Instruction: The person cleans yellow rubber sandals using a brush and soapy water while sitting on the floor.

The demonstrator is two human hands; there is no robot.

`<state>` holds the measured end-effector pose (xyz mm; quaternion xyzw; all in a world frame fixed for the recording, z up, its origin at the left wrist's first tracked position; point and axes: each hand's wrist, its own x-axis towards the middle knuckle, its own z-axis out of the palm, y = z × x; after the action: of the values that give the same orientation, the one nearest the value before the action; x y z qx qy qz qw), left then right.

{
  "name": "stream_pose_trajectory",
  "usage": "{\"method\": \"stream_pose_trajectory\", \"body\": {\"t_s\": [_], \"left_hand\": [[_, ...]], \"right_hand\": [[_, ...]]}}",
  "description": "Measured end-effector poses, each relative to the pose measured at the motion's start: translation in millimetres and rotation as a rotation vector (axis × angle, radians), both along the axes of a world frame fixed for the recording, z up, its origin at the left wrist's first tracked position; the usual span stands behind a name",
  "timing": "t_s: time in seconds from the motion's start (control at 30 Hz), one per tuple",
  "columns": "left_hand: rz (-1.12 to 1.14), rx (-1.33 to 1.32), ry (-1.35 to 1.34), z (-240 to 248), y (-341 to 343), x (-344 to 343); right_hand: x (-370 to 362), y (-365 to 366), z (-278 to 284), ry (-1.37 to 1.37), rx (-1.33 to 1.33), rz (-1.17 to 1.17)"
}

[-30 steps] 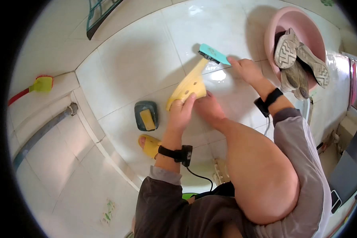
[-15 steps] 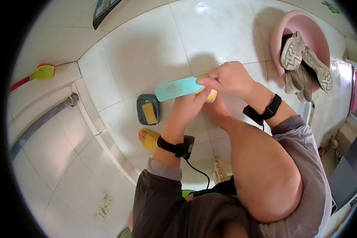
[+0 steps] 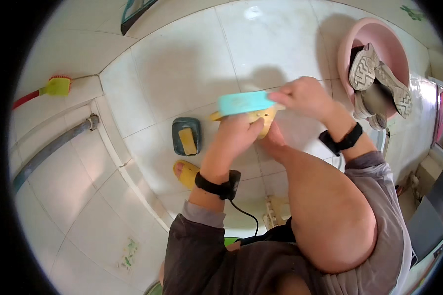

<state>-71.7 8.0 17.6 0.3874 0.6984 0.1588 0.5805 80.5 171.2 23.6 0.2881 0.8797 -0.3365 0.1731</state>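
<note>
My right hand [image 3: 305,98], somewhat blurred, is closed on the right end of a flat teal strip-shaped thing [image 3: 245,102] with rounded corners and greyish marks. Just below it, my left hand [image 3: 237,135] has its fingers bent against a yellow thing [image 3: 257,117]. Parts of that yellow thing show on both sides of the hand, and the rest is covered. My bare right foot [image 3: 274,137] is close behind it; whether the yellow thing is a slipper on that foot, I cannot tell. A yellow slipper [image 3: 184,173] is on my left foot.
Left of my hands, a dark soap dish [image 3: 176,132] holds a yellow bar of soap [image 3: 187,141] on white floor tiles. At the right, several shoes [image 3: 374,83] lie in a pink basin [image 3: 347,49]. A yellow-green brush [image 3: 58,86] with red bristles and a grey pipe [image 3: 54,147] are at the left.
The teal thing has shifted right and slightly up, together with my right hand. My left hand has moved a little right, and more of the yellow thing shows.
</note>
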Motion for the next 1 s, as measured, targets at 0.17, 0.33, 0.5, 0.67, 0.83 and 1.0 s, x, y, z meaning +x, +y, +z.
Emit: {"method": "stream_pose_trajectory", "body": {"t_s": [0.17,0.33,0.5,0.67,0.83,1.0], "left_hand": [[-0.033,0.269,0.070,2,0,15],[0.083,0.377,0.051,-5,7,26],[-0.097,0.034,0.129,4,12,10],[-0.059,0.171,0.117,9,24,27],[-0.075,0.140,0.191,-4,12,18],[-0.098,0.139,0.268,-7,15,24]], "right_hand": [[-19,-7,16,-0.033,0.039,0.054],[-13,0,32,-0.060,0.072,0.050],[12,20,34,-0.177,-0.013,-0.087],[-23,-4,38,-0.078,0.160,0.077],[4,21,33,-0.227,-0.024,-0.116],[-31,2,50,-0.135,0.076,-0.005]]}}
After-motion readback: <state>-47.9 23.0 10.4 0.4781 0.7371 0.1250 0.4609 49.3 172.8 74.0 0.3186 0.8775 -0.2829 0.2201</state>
